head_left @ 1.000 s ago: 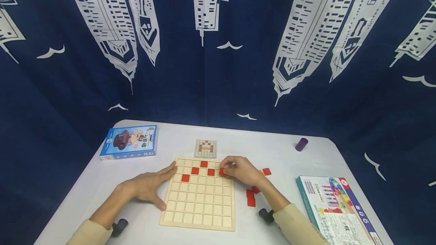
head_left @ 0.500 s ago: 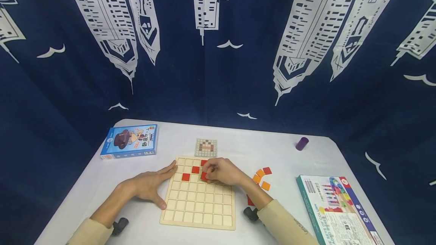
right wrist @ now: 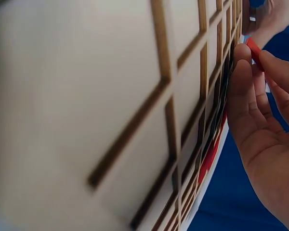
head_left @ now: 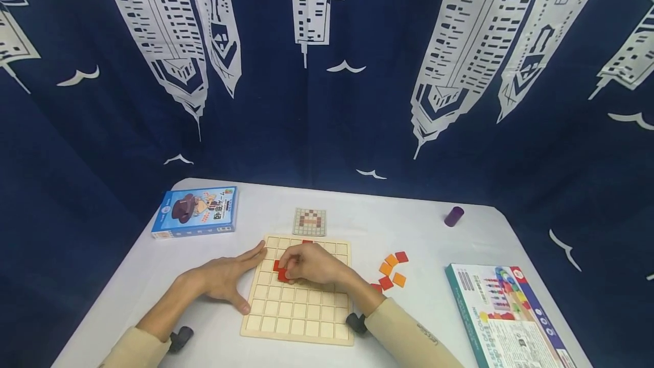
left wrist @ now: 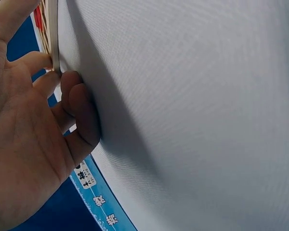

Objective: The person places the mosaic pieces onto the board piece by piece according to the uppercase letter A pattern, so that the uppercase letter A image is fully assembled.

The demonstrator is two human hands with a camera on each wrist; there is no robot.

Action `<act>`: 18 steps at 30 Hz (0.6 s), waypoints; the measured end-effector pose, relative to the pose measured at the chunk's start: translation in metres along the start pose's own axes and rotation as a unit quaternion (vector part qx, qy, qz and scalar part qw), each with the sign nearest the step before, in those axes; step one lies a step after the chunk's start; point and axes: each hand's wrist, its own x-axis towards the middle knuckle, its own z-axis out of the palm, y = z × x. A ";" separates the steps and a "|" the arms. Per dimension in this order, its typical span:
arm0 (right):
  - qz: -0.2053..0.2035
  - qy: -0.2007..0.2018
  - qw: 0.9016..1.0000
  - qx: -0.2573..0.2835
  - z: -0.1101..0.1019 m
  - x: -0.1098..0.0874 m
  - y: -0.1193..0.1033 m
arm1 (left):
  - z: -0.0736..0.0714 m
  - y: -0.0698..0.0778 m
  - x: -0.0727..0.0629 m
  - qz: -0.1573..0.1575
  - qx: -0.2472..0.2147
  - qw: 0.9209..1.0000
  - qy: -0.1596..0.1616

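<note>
A pale wooden grid board (head_left: 296, 327) lies on the white table. My right hand (head_left: 313, 263) is over its upper left part and pinches a red square tile (head_left: 283, 276) between thumb and fingers; the right wrist view shows this red tile (right wrist: 255, 53) edge-on, close to the grid. One red tile (head_left: 276, 266) sits in a cell just beside the pinched one, and another red tile (head_left: 307, 241) shows in the top row. My hand hides other cells. My left hand (head_left: 222, 278), fingers spread, touches the board's left edge with thumb and fingertips.
A small patterned card (head_left: 309, 222) lies behind the board. Loose tiles, several red and orange (head_left: 385, 268), are scattered to its right. A blue box (head_left: 196, 212) stands back left, a teal-edged box (head_left: 506, 311) at right, and a purple cylinder (head_left: 453, 216) back right.
My right hand has carried the red tile leftward across the board, from the right side to near the left columns. More loose tiles at right are uncovered. My left hand has stayed put.
</note>
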 end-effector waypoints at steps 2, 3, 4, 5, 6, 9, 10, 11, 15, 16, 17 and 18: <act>-0.001 -0.001 1.000 -0.013 0.004 0.002 -0.001 | 0.000 0.001 -0.001 0.001 0.001 1.000 0.000; -0.001 -0.002 1.000 -0.018 0.005 0.003 -0.002 | 0.000 0.001 -0.001 0.001 0.003 1.000 -0.001; 0.000 -0.004 1.000 -0.023 0.006 0.004 -0.002 | 0.000 0.001 -0.001 0.002 0.003 1.000 -0.001; 0.001 -0.004 1.000 -0.028 0.007 0.004 -0.003 | 0.000 0.001 0.000 0.002 0.004 1.000 0.000; 0.004 -0.005 1.000 -0.030 0.008 0.004 -0.003 | 0.000 0.001 0.000 0.003 0.004 1.000 0.000; 0.009 -0.004 0.999 -0.040 0.010 0.005 -0.004 | 0.001 0.001 0.000 0.005 0.007 1.000 0.000; 0.009 -0.003 0.999 -0.046 0.011 0.005 -0.005 | 0.001 0.000 0.000 0.007 0.008 1.000 0.000; 0.008 -0.002 0.999 -0.052 0.011 0.006 -0.005 | 0.001 0.000 0.000 0.008 0.008 1.000 0.000; -0.005 0.001 0.997 -0.082 0.012 0.008 -0.006 | 0.001 -0.001 0.000 0.009 0.012 1.000 0.001; -0.007 0.001 0.996 -0.088 0.013 0.008 -0.007 | 0.001 -0.001 0.000 0.008 0.012 1.000 0.001; -0.010 0.001 0.995 -0.094 0.013 0.009 -0.007 | 0.001 -0.001 0.000 0.006 0.013 1.000 0.001; -0.012 0.001 0.995 -0.100 0.013 0.009 -0.007 | 0.001 -0.001 0.000 0.005 0.013 1.000 0.001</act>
